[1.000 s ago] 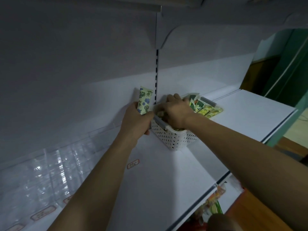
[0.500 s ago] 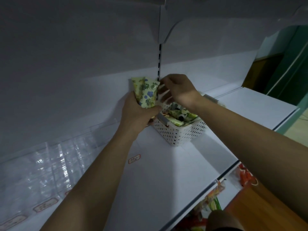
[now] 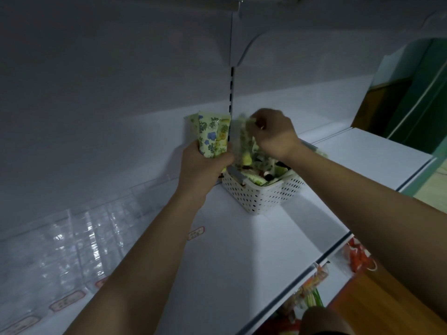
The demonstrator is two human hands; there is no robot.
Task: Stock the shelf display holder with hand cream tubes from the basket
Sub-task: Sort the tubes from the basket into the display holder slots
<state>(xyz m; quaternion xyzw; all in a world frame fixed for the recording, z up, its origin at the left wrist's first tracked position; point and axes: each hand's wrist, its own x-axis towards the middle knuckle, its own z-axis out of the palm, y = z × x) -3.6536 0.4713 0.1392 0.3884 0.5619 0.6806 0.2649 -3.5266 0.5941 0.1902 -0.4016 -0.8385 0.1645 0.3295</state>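
White shelving fills the view: your shelf [image 3: 242, 257] carries a white perforated basket [image 3: 263, 197] near the back panel, beside the slotted upright [image 3: 231, 93]. Your left hand [image 3: 200, 165] is curled around a bunch of floral-printed hand cream tubes [image 3: 212, 135], held upright just left of the basket, their crimped ends uppermost. Your right hand [image 3: 273, 132] is raised above the basket and pinches the top of a single tube [image 3: 244, 143], which hangs blurred between the bunch and the basket's contents. More tubes [image 3: 263, 170] lie jumbled inside the basket, some with dark caps showing. Along the shelf's back edge to your left runs the clear display holder [image 3: 72, 240], with small red-bordered labels [image 3: 66, 303] on its front; a further label [image 3: 196, 233] sits on the shelf below your left forearm. Packaged goods [image 3: 314, 284] show on the lower shelf at right.
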